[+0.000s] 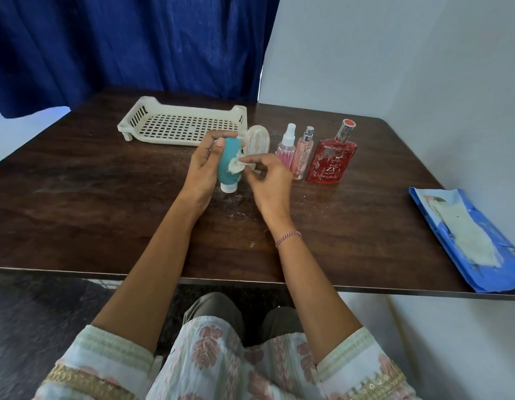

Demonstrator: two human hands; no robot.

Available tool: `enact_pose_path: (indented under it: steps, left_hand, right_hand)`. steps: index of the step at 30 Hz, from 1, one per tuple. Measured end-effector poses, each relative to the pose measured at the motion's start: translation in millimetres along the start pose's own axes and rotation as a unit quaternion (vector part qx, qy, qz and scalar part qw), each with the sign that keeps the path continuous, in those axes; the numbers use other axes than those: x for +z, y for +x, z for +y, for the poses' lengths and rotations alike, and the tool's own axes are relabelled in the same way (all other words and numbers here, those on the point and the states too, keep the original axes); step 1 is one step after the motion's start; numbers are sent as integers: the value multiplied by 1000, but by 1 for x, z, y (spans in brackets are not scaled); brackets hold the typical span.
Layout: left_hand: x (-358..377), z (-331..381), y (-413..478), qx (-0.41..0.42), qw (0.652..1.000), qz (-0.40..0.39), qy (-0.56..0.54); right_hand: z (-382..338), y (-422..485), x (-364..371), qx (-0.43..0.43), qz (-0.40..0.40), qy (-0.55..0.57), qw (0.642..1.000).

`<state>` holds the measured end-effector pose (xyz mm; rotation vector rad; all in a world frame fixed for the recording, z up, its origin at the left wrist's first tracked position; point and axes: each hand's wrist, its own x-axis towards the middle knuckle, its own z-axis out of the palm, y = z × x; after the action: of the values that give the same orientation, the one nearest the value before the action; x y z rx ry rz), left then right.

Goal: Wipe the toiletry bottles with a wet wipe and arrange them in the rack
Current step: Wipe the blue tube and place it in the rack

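Head view, dark wooden table, blue curtain

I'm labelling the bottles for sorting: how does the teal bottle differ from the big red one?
The teal bottle is opaque with rounded sides; the red bottle is clear, flat and squarish, with red liquid and a printed label. The teal one is held cap-down in the left hand while the right hand rubs it with a wipe; the red one stands untouched on the table, cap up. Neither is in the rack.

red perfume bottle label reads "red zx"; smaller print on it too small to read.
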<state>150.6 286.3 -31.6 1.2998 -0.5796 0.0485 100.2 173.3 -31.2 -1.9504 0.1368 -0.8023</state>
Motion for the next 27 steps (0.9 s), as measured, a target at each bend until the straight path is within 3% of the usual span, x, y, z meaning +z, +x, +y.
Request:
enact_pose_path:
  steps: [5, 20, 23, 25, 27]
  left_hand:
    - [-2, -3, 4, 23, 999, 33, 20]
    - [-1, -6, 4, 16, 997, 64, 46]
    - [-1, -5, 4, 19, 997, 65, 45]
    - [0, -3, 4, 23, 997, 62, 43]
    - [-1, -2, 4, 27, 998, 52, 29]
  right_hand:
    - [-1, -3, 1, -15, -41, -9, 999]
    - [9, -7, 4, -22, -145, -216, 965]
    - [5, -3, -4, -12, -96, -201, 975]
    - [-2, -3, -8, -59, -9, -138, 989]
    - [-10, -6, -8, -121, 28, -91, 988]
